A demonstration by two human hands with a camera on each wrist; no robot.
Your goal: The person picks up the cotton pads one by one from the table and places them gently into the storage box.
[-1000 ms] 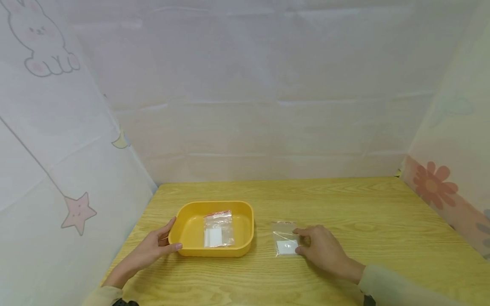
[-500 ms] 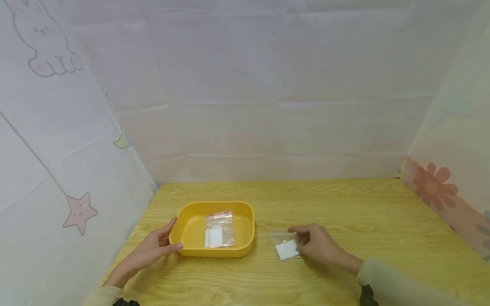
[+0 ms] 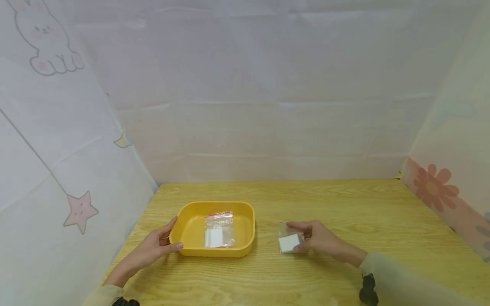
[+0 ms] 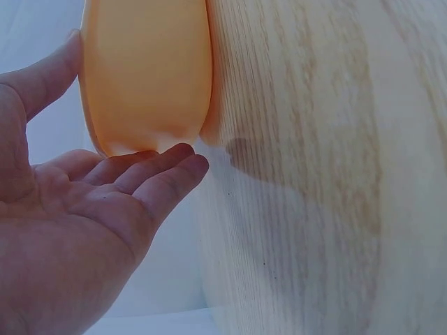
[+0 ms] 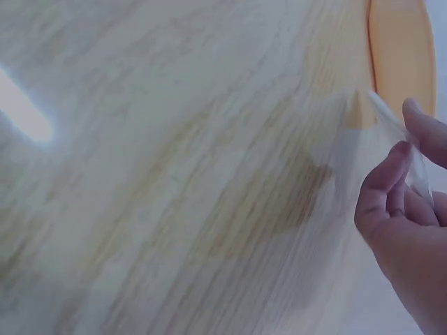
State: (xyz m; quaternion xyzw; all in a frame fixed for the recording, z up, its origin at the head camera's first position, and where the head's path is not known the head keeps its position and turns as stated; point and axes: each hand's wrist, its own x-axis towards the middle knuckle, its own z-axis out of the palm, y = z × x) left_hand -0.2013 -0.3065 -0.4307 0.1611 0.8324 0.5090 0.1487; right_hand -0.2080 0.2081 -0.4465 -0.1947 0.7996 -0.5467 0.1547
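Note:
A yellow plastic tray (image 3: pixel 250 221) stands on the table, with a clear zip bag (image 3: pixel 227 225) holding something white and flat inside it. My left hand (image 3: pixel 151 248) rests against the tray's left end, thumb at the front corner and fingers extended along the side; the left wrist view shows them touching its outer wall. To the right of the tray, my right hand (image 3: pixel 323 242) pinches a second clear zip bag (image 3: pixel 289 243) between thumb and fingers. This bag also contains a flat white piece. In the right wrist view the pinched bag (image 5: pixel 419 171) appears nearly edge-on.
The wood-grain table (image 3: pixel 363 212) extends to the right and in front of both hands. A pale cloth backdrop (image 3: pixel 268 106) closes off the back, with printed cloth on the left (image 3: pixel 80 170) and right sides.
My right hand has picked up the second zip bag from its flat position, tilting it and drawing its pinch closer round it. My left hand and the tray stay in place.

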